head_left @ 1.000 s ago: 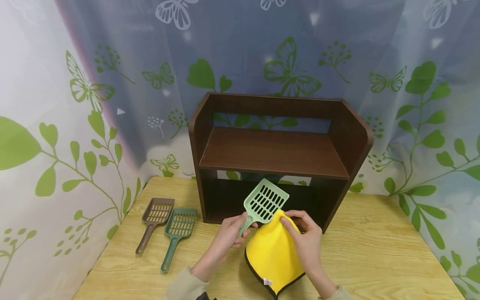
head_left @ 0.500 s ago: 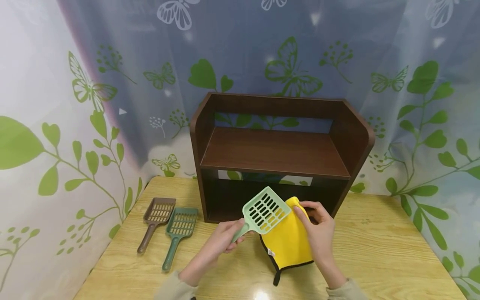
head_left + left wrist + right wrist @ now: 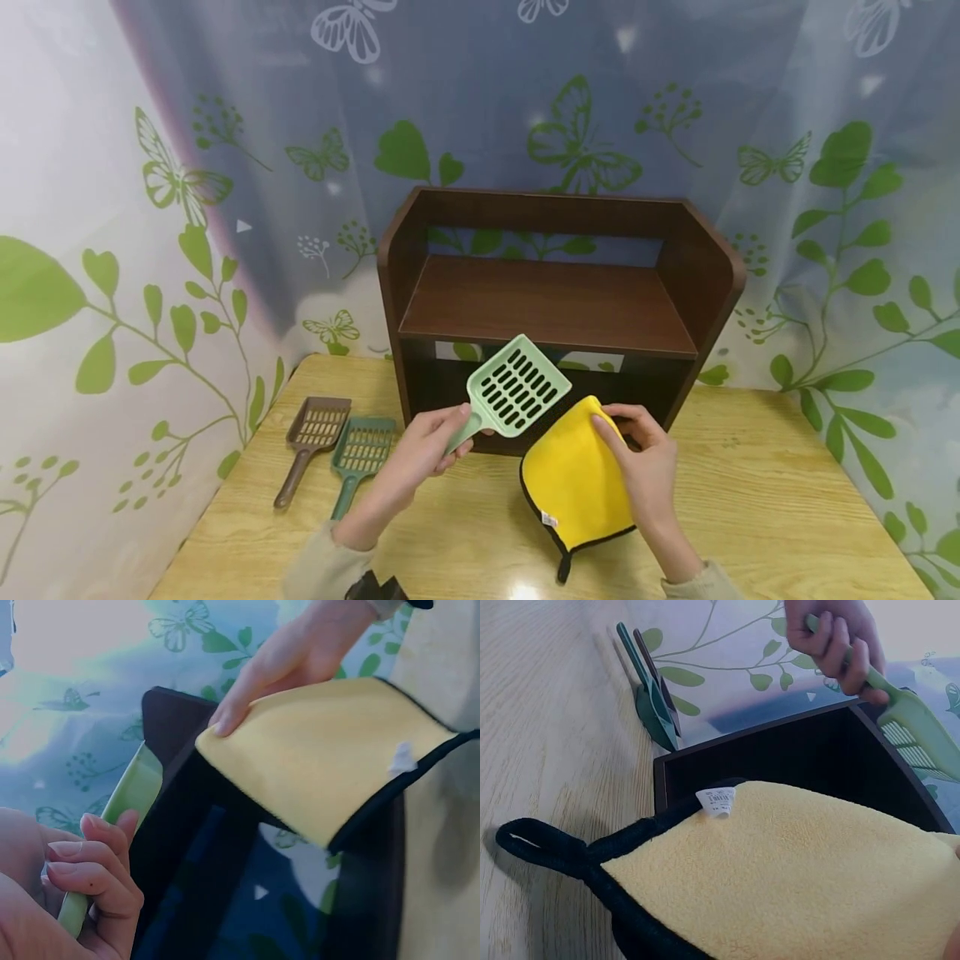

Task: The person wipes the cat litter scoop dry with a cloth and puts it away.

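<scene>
- Mint-green scoop [image 3: 516, 392] is up in the air, in front of the brown shelf [image 3: 555, 304].
- The left hand [image 3: 423, 450] has its fingers curled around the handle, so that grip is closed.
- The right hand [image 3: 649, 457] pinches the yellow cloth [image 3: 573, 475] near its top corner, with a small, tight grip.
- The cloth hangs down, near the scoop but apart from it.
- Two more scoops, one brown [image 3: 318, 427] and one dark green [image 3: 363, 450], lie on the counter [image 3: 750, 500].

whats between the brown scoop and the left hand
In the head view, the dark green scoop, lying on the table, shows between the brown scoop and the left hand.
</scene>
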Action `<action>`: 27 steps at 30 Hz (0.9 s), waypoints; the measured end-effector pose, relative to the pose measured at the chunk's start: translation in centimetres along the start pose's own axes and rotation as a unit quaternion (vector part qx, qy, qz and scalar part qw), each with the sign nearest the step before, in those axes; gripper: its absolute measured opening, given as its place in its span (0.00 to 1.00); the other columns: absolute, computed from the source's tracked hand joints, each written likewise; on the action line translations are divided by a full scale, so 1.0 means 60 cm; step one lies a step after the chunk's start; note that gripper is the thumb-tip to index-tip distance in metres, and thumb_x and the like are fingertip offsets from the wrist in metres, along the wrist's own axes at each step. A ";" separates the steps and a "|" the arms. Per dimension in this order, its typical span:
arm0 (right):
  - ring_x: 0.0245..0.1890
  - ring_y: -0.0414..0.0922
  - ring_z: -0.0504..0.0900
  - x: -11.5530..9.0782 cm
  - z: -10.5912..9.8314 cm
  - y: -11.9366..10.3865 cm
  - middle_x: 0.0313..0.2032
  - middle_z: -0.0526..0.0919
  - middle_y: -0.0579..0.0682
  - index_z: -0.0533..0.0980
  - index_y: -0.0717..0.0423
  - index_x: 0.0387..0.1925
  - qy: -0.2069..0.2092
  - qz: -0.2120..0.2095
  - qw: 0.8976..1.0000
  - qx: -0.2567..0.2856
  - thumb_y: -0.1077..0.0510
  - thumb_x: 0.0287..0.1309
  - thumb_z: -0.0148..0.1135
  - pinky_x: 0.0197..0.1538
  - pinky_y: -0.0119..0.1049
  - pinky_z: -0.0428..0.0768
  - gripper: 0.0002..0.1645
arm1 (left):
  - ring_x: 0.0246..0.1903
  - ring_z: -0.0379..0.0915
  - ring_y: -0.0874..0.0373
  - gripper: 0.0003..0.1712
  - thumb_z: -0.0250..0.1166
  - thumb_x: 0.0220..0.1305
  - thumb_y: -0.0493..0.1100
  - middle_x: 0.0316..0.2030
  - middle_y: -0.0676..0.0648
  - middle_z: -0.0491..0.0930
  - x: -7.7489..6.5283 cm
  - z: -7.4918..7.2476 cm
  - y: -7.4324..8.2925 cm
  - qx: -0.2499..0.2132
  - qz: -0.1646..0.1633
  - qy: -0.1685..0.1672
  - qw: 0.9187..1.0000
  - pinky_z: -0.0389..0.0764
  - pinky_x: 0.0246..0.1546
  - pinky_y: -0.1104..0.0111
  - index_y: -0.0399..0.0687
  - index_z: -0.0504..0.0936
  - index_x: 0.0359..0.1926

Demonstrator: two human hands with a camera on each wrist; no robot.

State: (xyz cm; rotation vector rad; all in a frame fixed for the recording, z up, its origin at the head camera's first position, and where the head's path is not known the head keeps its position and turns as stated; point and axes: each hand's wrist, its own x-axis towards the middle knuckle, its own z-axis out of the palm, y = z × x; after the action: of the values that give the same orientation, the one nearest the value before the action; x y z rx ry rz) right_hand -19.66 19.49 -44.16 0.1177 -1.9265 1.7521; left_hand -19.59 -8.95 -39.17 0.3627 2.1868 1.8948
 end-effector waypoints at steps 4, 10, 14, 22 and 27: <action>0.28 0.39 0.81 0.000 -0.003 -0.003 0.34 0.85 0.53 0.83 0.64 0.43 -0.007 0.002 1.000 -0.003 0.64 0.59 0.72 0.32 0.26 0.81 0.10 | 0.15 0.53 0.65 0.28 0.48 0.81 0.55 0.24 0.51 0.72 0.019 -0.015 0.016 0.006 0.013 0.018 1.000 0.57 0.17 0.76 0.37 0.82 0.54; 0.28 0.40 0.81 -0.001 -0.004 -0.006 0.34 0.86 0.54 0.84 0.62 0.42 -0.012 0.009 1.000 -0.011 0.63 0.60 0.72 0.31 0.26 0.80 0.10 | 0.15 0.54 0.64 0.27 0.47 0.82 0.55 0.24 0.50 0.71 0.049 -0.034 0.041 -0.016 0.040 0.056 0.998 0.56 0.18 0.75 0.37 0.82 0.52; 0.27 0.41 0.81 -0.002 -0.004 -0.006 0.34 0.86 0.54 0.84 0.61 0.42 -0.018 0.011 1.000 -0.014 0.63 0.60 0.72 0.30 0.27 0.81 0.09 | 0.16 0.56 0.64 0.25 0.46 0.82 0.52 0.24 0.50 0.73 0.065 -0.046 0.057 -0.018 0.057 0.087 0.994 0.58 0.19 0.75 0.36 0.80 0.52; 0.27 0.42 0.81 0.000 -0.005 -0.006 0.32 0.85 0.49 0.84 0.59 0.42 -0.020 0.010 1.000 -0.018 0.63 0.60 0.72 0.30 0.28 0.81 0.08 | 0.21 0.66 0.63 0.23 0.44 0.83 0.48 0.30 0.52 0.81 0.092 -0.059 0.089 -0.011 0.091 0.102 0.991 0.69 0.22 0.76 0.34 0.78 0.55; 0.27 0.42 0.81 0.002 -0.006 -0.007 0.33 0.85 0.49 0.84 0.59 0.42 -0.019 0.016 0.999 -0.020 0.63 0.60 0.72 0.31 0.27 0.81 0.08 | 0.27 0.76 0.61 0.24 0.44 0.83 0.47 0.39 0.48 0.86 0.116 -0.067 0.107 -0.007 0.082 0.083 0.993 0.79 0.29 0.73 0.34 0.78 0.60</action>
State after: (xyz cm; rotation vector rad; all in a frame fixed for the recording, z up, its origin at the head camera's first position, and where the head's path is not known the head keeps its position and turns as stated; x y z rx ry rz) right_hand -19.47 19.79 -43.71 0.1063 -1.9998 1.7433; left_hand -27.24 -9.57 -32.32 0.4084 2.3119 2.0939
